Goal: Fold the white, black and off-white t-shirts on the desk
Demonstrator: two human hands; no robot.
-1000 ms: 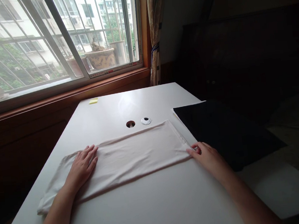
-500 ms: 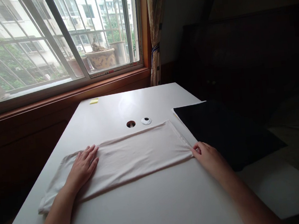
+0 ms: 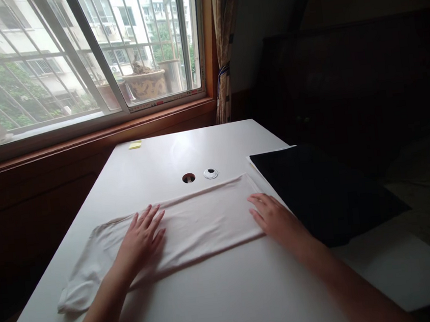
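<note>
A white garment, folded into a long strip, lies across the table, running from lower left to upper right with small wrinkles in it. Over its left-middle part is my left hand, fingers spread; whether it presses on the fabric or hovers just above, I cannot tell. My right hand is at the strip's right end, fingers apart and extended over the cloth, gripping nothing. Just beyond that hand lies a dark folded cloth with a white edge showing along its left side.
The white table has a round cable hole and a round white cover beside it. A yellow sticky note is at the far left corner. Behind stand a barred window and a tied curtain.
My right hand has released the garment's right corner and moved slightly left and up. My left hand has shifted right along the fabric. The garment's left end has slid a little.
</note>
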